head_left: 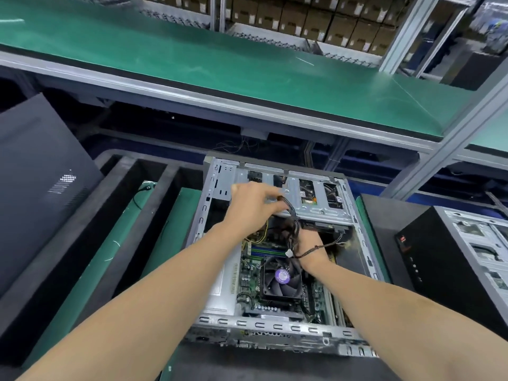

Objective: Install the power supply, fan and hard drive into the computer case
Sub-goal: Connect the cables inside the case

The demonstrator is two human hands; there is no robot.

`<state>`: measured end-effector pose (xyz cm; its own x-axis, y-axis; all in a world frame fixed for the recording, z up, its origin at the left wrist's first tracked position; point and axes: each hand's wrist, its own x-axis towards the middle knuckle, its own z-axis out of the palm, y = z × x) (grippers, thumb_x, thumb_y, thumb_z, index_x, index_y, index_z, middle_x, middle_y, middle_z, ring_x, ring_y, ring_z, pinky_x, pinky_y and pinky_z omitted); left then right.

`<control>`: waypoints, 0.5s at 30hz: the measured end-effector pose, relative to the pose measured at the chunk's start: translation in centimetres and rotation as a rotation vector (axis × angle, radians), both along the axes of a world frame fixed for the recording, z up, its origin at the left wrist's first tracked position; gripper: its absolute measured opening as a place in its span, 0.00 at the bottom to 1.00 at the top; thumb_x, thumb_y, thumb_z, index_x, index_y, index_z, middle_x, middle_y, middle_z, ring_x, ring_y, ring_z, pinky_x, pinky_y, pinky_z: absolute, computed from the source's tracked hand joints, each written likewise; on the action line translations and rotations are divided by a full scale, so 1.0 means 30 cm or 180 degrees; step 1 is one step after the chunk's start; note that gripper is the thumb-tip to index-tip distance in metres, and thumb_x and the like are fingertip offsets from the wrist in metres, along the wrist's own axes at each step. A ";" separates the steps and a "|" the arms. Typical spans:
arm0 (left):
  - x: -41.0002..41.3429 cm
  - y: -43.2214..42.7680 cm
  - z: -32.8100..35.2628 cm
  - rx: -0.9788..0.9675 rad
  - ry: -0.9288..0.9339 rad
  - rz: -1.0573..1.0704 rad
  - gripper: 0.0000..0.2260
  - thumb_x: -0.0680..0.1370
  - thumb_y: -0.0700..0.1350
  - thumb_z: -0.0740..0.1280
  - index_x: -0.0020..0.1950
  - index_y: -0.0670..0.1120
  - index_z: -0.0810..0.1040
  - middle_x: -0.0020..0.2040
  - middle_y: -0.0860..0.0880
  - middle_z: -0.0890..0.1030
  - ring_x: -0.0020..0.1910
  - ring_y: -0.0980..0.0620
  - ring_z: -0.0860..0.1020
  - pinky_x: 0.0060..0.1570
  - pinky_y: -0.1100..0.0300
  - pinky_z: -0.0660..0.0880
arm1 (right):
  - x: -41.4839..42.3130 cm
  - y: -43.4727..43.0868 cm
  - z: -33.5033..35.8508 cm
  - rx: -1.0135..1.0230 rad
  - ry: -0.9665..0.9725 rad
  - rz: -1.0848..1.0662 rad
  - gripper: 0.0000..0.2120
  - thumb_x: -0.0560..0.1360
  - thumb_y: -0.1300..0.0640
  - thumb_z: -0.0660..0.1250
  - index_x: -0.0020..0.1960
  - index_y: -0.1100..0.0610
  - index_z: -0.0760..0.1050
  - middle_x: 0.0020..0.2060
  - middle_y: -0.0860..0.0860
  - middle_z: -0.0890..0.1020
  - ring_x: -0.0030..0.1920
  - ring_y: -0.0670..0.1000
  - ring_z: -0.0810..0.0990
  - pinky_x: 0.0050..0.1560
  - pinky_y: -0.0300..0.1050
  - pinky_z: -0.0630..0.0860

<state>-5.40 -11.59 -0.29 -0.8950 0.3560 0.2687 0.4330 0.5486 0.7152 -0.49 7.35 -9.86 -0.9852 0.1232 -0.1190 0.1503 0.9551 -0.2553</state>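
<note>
An open grey computer case (220, 321) lies flat in front of me, its motherboard facing up. A black CPU fan (281, 277) with a purple hub sits on the board. My left hand (253, 204) is raised over the case's far half and pinches a bundle of black cables (291, 213) near the metal drive cage (319, 199). My right hand (312, 247) reaches down into the case below that bundle; its fingers are hidden by the wires, and a thin braided cable (321, 247) crosses its wrist.
A black case side panel (41, 174) leans at the left. Green mats (115, 243) and black dividers lie left of the case. Another open case (467, 251) stands at the right. A green shelf (247, 67) overhangs the bench, with stacked cardboard boxes (316, 17) behind.
</note>
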 end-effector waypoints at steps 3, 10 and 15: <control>0.000 0.003 -0.004 -0.0059 0.0009 0.0047 0.05 0.77 0.57 0.72 0.51 0.60 0.85 0.46 0.58 0.83 0.51 0.54 0.76 0.51 0.54 0.57 | -0.016 -0.006 -0.006 0.0129 0.0072 -0.0088 0.10 0.80 0.69 0.58 0.55 0.61 0.77 0.42 0.58 0.76 0.44 0.54 0.74 0.42 0.45 0.67; -0.015 0.007 -0.023 -0.0143 0.0046 0.0088 0.10 0.78 0.60 0.70 0.55 0.58 0.85 0.40 0.61 0.77 0.52 0.54 0.71 0.50 0.54 0.55 | -0.019 0.000 0.001 0.0202 -0.0038 -0.0227 0.12 0.78 0.71 0.58 0.54 0.62 0.78 0.35 0.54 0.71 0.44 0.55 0.74 0.40 0.45 0.63; -0.017 0.006 -0.025 -0.0200 0.0097 0.0074 0.12 0.77 0.60 0.70 0.56 0.57 0.85 0.42 0.61 0.76 0.56 0.52 0.72 0.53 0.54 0.57 | -0.010 -0.007 0.019 -0.0052 0.0033 -0.0348 0.23 0.77 0.73 0.60 0.32 0.51 0.59 0.30 0.51 0.67 0.36 0.53 0.69 0.31 0.45 0.58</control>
<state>-5.92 -11.41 -1.05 -0.8950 0.3523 0.2738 0.4407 0.6021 0.6658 -0.80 7.13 -9.28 -0.9672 0.2281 -0.1118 0.2506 0.9288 -0.2729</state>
